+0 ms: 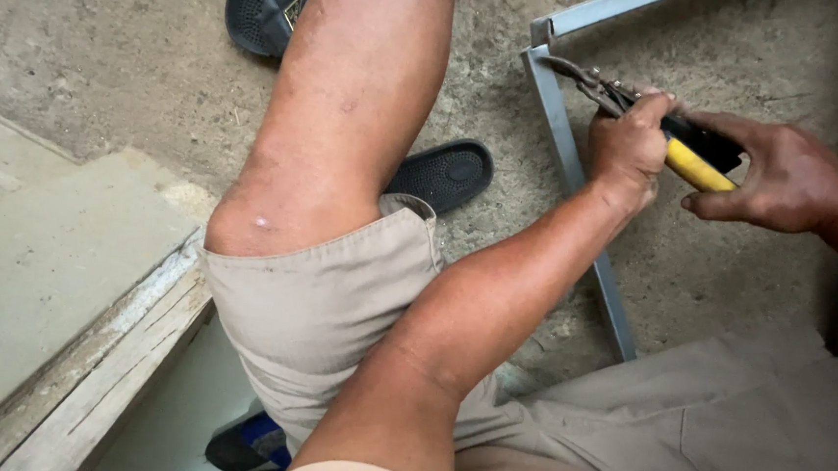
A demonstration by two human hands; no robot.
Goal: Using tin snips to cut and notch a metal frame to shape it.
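Observation:
A pair of snips with yellow and black handles [692, 158] points left, its metal jaws at the corner of a grey metal frame [565, 142] lying on the concrete floor. My left hand [628, 142] is closed around the tool near its pivot. My right hand [775, 175] grips the ends of the handles from the right. The jaws touch the frame's upper corner, where a second grey bar runs off toward the top right.
My bare left leg in beige shorts crosses the middle of the view. A black sandal [441, 172] lies beside the knee and another sandal [265, 3] sits at the top. A stone slab with a wooden edge [84, 379] fills the lower left.

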